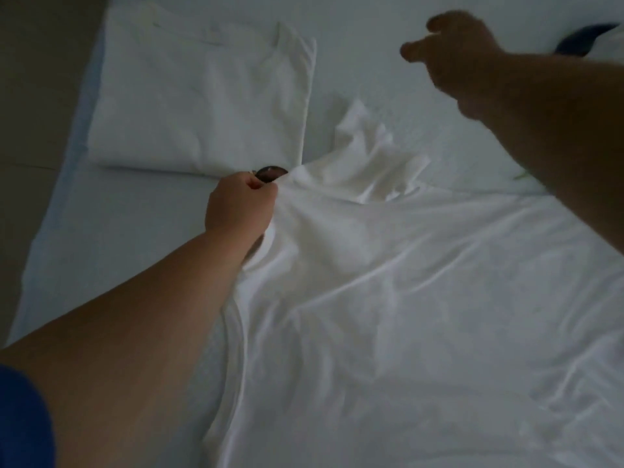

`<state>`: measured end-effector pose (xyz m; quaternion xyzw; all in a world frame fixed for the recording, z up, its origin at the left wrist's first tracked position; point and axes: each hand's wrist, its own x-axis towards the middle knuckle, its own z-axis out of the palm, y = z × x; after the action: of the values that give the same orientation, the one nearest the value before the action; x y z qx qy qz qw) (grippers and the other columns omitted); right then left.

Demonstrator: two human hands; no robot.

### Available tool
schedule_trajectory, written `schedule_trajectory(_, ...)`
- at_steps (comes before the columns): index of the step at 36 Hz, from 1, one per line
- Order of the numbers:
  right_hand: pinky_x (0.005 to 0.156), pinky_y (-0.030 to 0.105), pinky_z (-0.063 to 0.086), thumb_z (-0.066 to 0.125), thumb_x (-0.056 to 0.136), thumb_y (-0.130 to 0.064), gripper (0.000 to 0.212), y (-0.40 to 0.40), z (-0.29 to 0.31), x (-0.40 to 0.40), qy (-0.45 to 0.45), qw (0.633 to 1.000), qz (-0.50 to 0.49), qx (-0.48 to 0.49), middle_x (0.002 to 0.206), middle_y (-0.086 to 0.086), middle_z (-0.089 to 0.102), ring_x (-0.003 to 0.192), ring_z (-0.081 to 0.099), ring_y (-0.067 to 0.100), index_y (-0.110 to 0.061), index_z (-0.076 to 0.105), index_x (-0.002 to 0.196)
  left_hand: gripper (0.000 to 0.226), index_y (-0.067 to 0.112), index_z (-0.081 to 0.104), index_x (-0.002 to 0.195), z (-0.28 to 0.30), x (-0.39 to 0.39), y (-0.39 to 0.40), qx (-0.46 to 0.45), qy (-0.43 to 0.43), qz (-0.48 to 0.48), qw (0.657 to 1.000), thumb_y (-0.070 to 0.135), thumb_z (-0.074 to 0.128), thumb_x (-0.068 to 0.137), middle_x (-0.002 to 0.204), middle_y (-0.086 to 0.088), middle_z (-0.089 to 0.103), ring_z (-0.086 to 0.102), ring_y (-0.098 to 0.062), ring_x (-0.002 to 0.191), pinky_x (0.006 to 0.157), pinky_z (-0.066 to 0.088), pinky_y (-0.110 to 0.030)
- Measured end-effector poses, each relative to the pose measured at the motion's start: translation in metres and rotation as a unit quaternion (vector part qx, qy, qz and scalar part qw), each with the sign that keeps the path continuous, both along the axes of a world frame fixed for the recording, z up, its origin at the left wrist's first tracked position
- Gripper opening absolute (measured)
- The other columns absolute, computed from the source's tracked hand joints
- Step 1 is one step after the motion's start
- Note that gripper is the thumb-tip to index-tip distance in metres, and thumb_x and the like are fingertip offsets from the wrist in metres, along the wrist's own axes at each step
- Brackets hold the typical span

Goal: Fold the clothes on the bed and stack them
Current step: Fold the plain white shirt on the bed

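A white garment (388,282) lies spread and wrinkled over the middle and right of the bed. My left hand (238,206) is shut on its upper left edge, bunching the cloth. My right hand (456,59) hovers above the bed at the upper right, fingers loosely curled and apart, holding nothing. A folded white garment (202,96) lies flat at the upper left of the bed, just beyond my left hand.
The bed has a white sheet (118,231); its left edge runs diagonally beside a beige floor (30,113). A dark blue item (580,38) lies at the far upper right. A blue sleeve (23,420) shows at the lower left.
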<state>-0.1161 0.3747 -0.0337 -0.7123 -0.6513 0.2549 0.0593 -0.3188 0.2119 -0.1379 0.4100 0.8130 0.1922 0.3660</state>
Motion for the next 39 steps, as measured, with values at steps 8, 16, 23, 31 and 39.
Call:
schedule_trajectory(8, 0.074, 0.028, 0.038, 0.063, 0.082, -0.045, 0.056, -0.06, -0.069, 0.028, -0.092, 0.984, -0.119, -0.096, 0.114, 0.016, 0.061, 0.097, 0.057, 0.031, -0.001, 0.057, 0.117, 0.019, 0.018, 0.061, 0.098, 0.006, 0.002, -0.005, 0.12, 0.105, -0.079, 0.984, 0.028, 0.059, 0.081, 0.098, -0.008, 0.058, 0.055, -0.029, 0.094, 0.073, 0.039, -0.034)
schedule_trajectory(16, 0.06, 0.022, 0.043, 0.079, 0.073, -0.026, 0.024, -0.052, -0.089, 0.042, 0.053, 0.969, -0.224, -0.09, 0.072, 0.0, 0.056, 0.063, 0.052, 0.014, -0.014, 0.058, 0.071, 0.04, 0.017, 0.059, 0.12, 0.008, 0.046, 0.06, 0.133, 0.076, -0.264, 0.952, 0.039, 0.054, 0.088, 0.117, -0.008, 0.062, 0.054, -0.027, 0.112, 0.091, 0.037, -0.03)
schedule_trajectory(23, 0.069, 0.028, 0.053, 0.066, 0.079, -0.026, 0.01, -0.03, -0.069, 0.039, 0.169, 0.973, -0.155, 0.033, 0.073, -0.01, 0.058, 0.075, 0.06, 0.013, -0.025, 0.061, 0.071, 0.051, 0.009, 0.064, 0.112, 0.0, 0.073, 0.117, 0.02, 0.085, -0.26, 0.962, 0.051, 0.056, 0.084, 0.114, -0.01, 0.064, 0.058, -0.028, 0.107, 0.078, 0.039, -0.027)
schedule_trajectory(31, 0.065, 0.024, 0.045, 0.07, 0.078, -0.036, 0.027, -0.016, -0.061, 0.053, 0.209, 0.97, -0.112, 0.054, 0.076, -0.004, 0.059, 0.069, 0.053, 0.008, -0.011, 0.07, 0.088, 0.029, 0.018, 0.053, 0.066, 0.004, 0.061, 0.134, 0.038, -0.038, -0.14, 0.989, 0.029, 0.051, 0.092, 0.077, -0.006, 0.058, 0.056, -0.021, 0.081, 0.071, 0.044, -0.026)
schedule_trajectory(39, 0.067, 0.02, 0.051, 0.069, 0.077, -0.048, 0.039, -0.003, -0.053, 0.06, 0.262, 0.961, -0.087, 0.032, 0.068, -0.011, 0.061, 0.066, 0.057, 0.002, -0.009, 0.071, 0.073, 0.024, 0.009, 0.068, 0.09, 0.014, 0.058, 0.14, -0.021, -0.36, 0.004, 0.933, 0.032, 0.066, 0.082, 0.081, -0.004, 0.067, 0.064, -0.021, 0.076, 0.074, 0.051, -0.032)
